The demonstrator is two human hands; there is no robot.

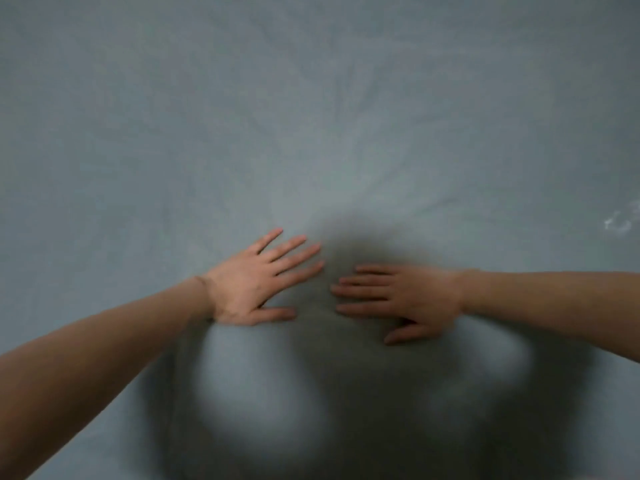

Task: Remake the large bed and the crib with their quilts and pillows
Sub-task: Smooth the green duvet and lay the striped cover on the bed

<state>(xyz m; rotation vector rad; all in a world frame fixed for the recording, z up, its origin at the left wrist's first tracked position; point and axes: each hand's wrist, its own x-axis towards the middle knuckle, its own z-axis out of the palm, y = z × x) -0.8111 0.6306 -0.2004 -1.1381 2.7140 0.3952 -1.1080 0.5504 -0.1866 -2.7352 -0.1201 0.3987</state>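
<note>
- Bed sheet: grey-blue fabric filling the whole head view, edge to edge; presumably the large bed's surface, though no frame, headboard or mattress edge visible to confirm bed vs crib.
- Left hand: flat on the fabric, palm down, fingers straight and spread, thumb out toward centre. Gripping nothing.
- Right hand: same posture, flat, fingers straight and slightly apart, pointing toward the left hand. Gripping nothing. Some motion blur.
- Fingertips of the two hands near each other, not touching; small gap at centre.
- Creases fanning outward from the area just above the hands; fabric otherwise fairly flat. Reads as a smoothing pass, likely starting from the middle.
- Dark shadow of head and arms on the fabric below the hands; not a stain or an object.
- Small pale mark at right edge; too blurred to identify.
- Progress, as a judgement: early. Base layer down and mostly smoothed, faint wrinkles left.
- Not in view: any quilt, any pillow, the crib.
- Remaining, as far as visible: finish flattening, lay quilt, place pillows, then all of the crib. Cannot tell whether any of that is done off-camera.
</note>
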